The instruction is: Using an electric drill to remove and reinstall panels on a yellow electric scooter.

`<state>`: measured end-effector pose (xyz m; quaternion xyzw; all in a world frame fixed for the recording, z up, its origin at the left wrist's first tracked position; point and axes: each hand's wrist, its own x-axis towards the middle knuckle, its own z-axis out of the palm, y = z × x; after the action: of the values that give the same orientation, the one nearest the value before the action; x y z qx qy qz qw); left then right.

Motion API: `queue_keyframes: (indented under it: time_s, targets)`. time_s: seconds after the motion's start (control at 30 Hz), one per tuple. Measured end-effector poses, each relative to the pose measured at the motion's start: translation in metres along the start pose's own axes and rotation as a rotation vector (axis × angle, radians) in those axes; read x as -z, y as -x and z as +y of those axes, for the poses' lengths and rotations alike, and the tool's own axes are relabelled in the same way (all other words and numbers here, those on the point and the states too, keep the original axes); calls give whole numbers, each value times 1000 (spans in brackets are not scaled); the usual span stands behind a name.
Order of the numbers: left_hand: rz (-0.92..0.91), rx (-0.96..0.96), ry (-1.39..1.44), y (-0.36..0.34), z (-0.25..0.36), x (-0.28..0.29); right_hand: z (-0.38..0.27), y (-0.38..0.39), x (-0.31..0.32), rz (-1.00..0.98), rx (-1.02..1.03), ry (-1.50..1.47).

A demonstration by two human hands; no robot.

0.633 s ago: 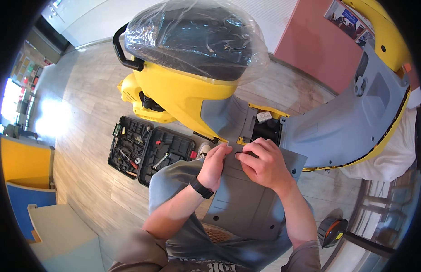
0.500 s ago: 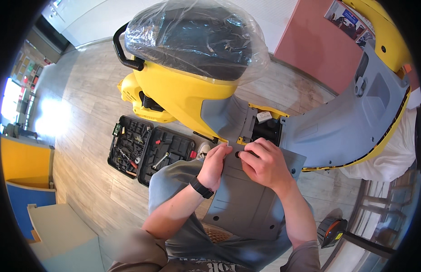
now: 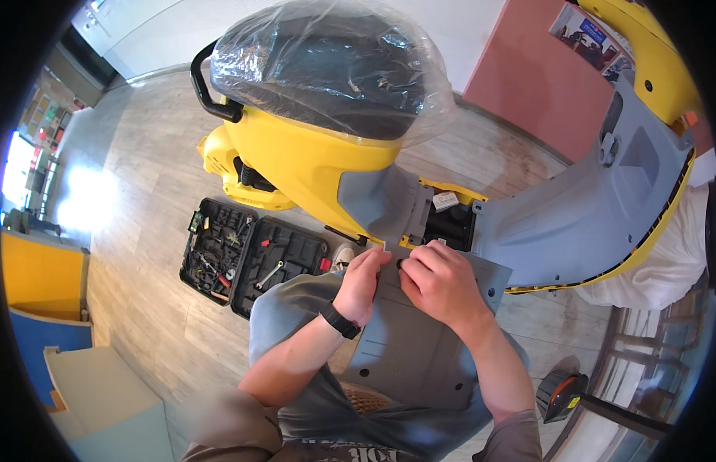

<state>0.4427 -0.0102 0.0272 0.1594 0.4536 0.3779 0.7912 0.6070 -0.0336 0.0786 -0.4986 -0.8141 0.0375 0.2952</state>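
A flat grey plastic panel (image 3: 408, 339) with dark round holes lies tilted across my lap. My left hand (image 3: 359, 286) is closed around its far left edge, thumb side up. Over the panel's far part, my right hand (image 3: 439, 281) has its fingers curled in a pinch beside a small dark round spot (image 3: 400, 263); whatever lies between the fingertips is hidden. Just beyond the panel, an open dark compartment (image 3: 450, 223) shows in the floor section of a yellow and grey scooter (image 3: 311, 146). A white label sits inside its far edge.
An open black tool case (image 3: 254, 254) with a wrench (image 3: 270, 275) and other tools lies on the wooden floor, left of my knee. Clear plastic film (image 3: 335, 69) covers the scooter's seat. At the lower right stands a round black and orange object (image 3: 563, 394) near a window.
The view has shifted slightly, so the scene sits a little further left. My right fingers have curled a bit closer over the dark spot; my left hand keeps its grip on the panel.
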Motion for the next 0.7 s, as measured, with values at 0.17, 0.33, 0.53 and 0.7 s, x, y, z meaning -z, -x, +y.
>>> queue_keyframes:
  time_s: [0.17, 0.33, 0.53, 0.7]
  targets:
    - [18, -14, -10, 0, -3, 9, -4, 1, 7, -28, 83, -9]
    - [-79, 11, 93, -8, -8, 13, -3, 11, -1, -59, -5, -6]
    - [-219, 81, 150, -4, 10, 23, -5, 9, -12, -99, -135, -58]
    - [-218, 32, 9, 3, 15, -2, 10, 14, -4, -60, -129, -209]
